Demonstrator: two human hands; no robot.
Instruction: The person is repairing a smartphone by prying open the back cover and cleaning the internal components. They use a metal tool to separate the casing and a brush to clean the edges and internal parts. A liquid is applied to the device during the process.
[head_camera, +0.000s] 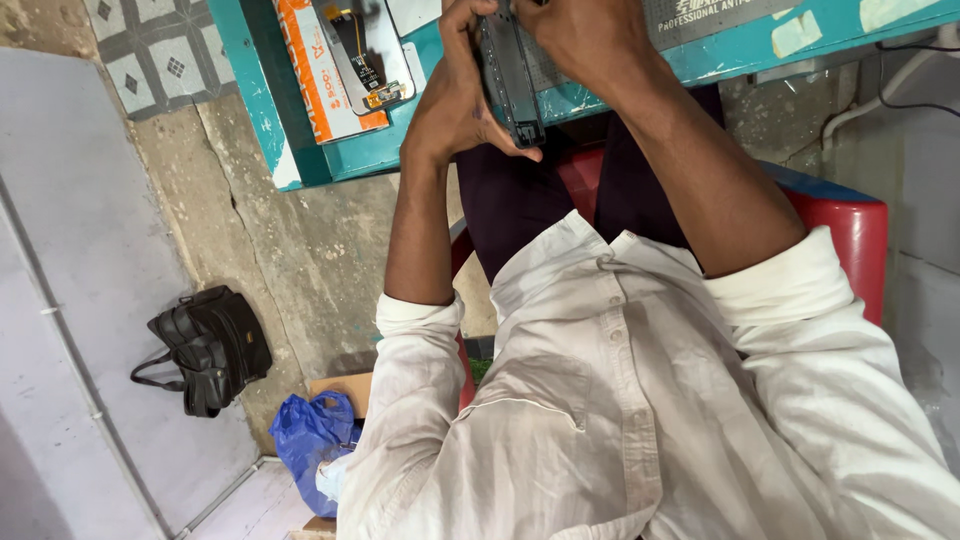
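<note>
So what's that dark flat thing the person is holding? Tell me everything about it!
The opened phone is a dark, slim, flat slab, looking like metal and plastic, with small parts showing inside. It stands lengthwise over the teal table's edge. The left hand grips its left side; the right hand holds its upper part.

Even, soft daylight, weak shadows; sharp overall, slight blur maybe at top edge.

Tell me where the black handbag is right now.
In the head view, the black handbag lies on the floor at the left, just above the blue plastic bag and well clear of both hands.
</note>
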